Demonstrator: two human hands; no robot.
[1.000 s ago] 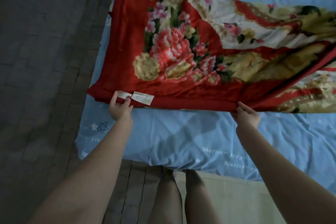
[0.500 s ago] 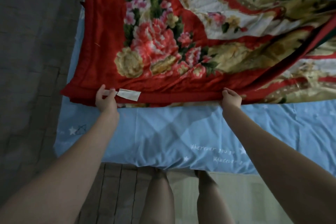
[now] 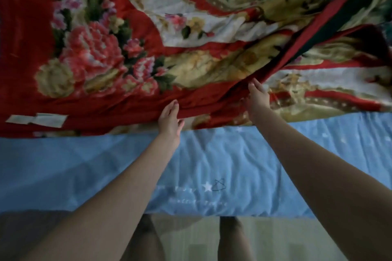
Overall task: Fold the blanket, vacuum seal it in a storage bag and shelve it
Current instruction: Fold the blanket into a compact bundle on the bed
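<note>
Red floral blanket [image 3: 131, 53] lies folded in a long band across the blue bed [image 3: 212, 165], long axis left to right. Both hands rest open-fingered on its near edge: left hand [image 3: 170, 117] mid-band, right hand [image 3: 257, 98] nearer the untidy right end.

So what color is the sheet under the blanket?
Light blue with small white stars and lettering, clearest in the head view.
</note>
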